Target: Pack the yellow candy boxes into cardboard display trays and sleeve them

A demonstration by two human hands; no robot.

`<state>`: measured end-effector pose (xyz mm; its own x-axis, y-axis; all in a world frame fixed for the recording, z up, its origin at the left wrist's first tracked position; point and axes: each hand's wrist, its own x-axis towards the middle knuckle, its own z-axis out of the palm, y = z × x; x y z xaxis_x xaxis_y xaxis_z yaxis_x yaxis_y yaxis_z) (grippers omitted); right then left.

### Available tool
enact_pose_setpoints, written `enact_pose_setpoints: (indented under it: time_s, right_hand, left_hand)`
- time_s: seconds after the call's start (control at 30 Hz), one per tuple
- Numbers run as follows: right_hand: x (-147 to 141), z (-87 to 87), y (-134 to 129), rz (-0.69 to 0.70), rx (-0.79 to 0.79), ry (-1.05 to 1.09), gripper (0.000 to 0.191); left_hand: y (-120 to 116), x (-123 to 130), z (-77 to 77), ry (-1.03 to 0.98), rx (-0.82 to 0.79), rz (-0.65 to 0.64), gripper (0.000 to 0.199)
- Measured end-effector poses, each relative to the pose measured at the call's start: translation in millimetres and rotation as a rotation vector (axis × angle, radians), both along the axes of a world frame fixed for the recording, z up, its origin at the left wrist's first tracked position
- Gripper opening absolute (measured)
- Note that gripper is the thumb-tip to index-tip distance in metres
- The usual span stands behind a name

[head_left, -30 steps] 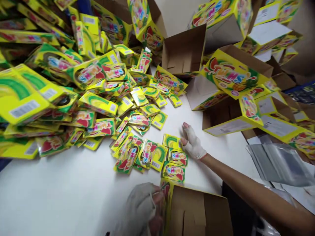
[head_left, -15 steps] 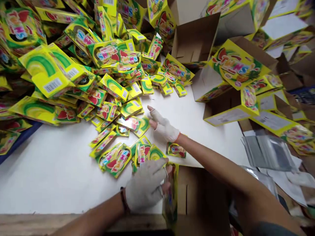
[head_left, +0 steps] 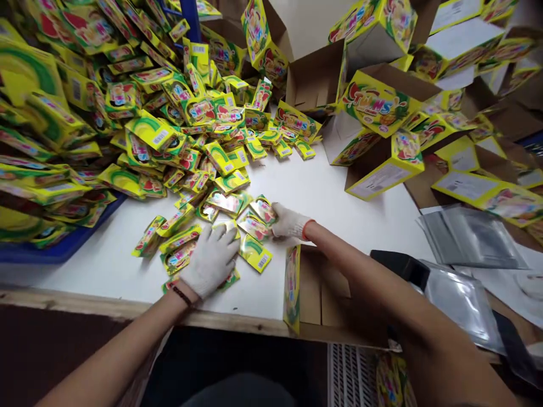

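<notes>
My left hand [head_left: 212, 259], in a pale fingerless-looking glove, lies palm down with its fingers stretched over several small yellow-green printed boxes. Part of the boxes beneath it is hidden. Facing it, my right hand [head_left: 292, 222], also gloved, has its fingers curled in against the end of a small fruit-printed box [head_left: 263, 209]; its fingertips are partly hidden. Between both hands lie another printed box [head_left: 254, 226] and a box with a barcode [head_left: 255, 252]. Below my right forearm stands an open display carton [head_left: 292, 288] with a brown inside.
A big heap of small boxes [head_left: 161, 113] covers the back left, partly in a blue tray [head_left: 63, 249]. Open display cartons [head_left: 377, 104] crowd the back right. Clear plastic sleeves [head_left: 470, 237] lie at the right. The table's wooden edge [head_left: 237, 322] runs along the front.
My left hand has moved left, away from the carton and onto the small boxes. My right hand has come down slightly against the boxes, its fingers now curled. The view has shifted.
</notes>
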<state>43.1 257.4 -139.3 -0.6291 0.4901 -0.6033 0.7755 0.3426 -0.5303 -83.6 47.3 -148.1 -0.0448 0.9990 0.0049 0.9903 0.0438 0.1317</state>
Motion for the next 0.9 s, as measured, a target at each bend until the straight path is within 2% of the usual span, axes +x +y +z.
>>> enact_pose_setpoints:
  time_s: [0.03,0.1,0.17,0.2,0.23,0.3,0.4,0.5,0.6,0.67,0.77,0.83,0.9]
  right_hand:
    - [-3.9,7.7,-8.1,-0.014,-0.019,0.059,0.065]
    - [8.4,29.3,-22.9,0.022,0.105,0.152,0.061]
    - [45.0,53.8,-37.3,0.112,0.363,0.176,0.044]
    - [69.0,64.9,-45.5,0.185,0.417,0.151,0.032]
    - [94.1,74.2,-54.6,0.276,0.393,0.113,0.023]
    - [140.0,84.6,-75.8,0.389,0.299,-0.011,0.021]
    - [177.0,76.7,-109.9,0.471,0.210,-0.155,0.025]
    - [168.9,53.8,-137.2,0.493,0.195,-0.095,0.032]
    - [139.6,41.6,-151.9,0.523,0.205,0.013,0.030]
    - [124.4,45.1,-154.4,0.523,0.205,0.064,0.023]
    - [118.2,62.0,-152.9,0.353,0.362,0.279,0.024]
    - [122.3,73.2,-150.9,0.268,0.515,0.470,0.033]
    - [129.6,78.1,-147.0,0.315,0.537,0.528,0.031]
  left_hand:
    - [-10.3,-9.2,3.1,0.012,-0.018,0.019,0.018]
    - [-30.0,-20.5,8.3,0.013,0.005,0.081,0.017]
    - [-43.1,-19.5,10.8,-0.029,0.090,0.151,0.020]
    - [-45.6,-14.7,10.9,-0.061,0.128,0.162,0.023]
    - [-44.9,-8.0,10.2,-0.091,0.147,0.146,0.025]
    - [-34.9,8.2,7.0,-0.122,0.122,0.047,0.027]
    - [-9.5,26.5,-1.1,-0.080,0.050,-0.089,0.033]
    - [6.1,26.4,-7.3,-0.046,-0.011,-0.102,0.038]
    - [-0.6,13.5,2.4,-0.151,0.056,0.012,0.040]
    - [-13.6,8.5,21.4,-0.341,0.172,0.138,0.041]
    - [-34.3,24.8,57.3,-0.656,0.233,0.244,0.039]
    - [-43.1,52.1,74.0,-0.792,0.170,0.207,0.038]
    - [-46.0,81.0,78.1,-0.888,0.098,0.133,0.041]
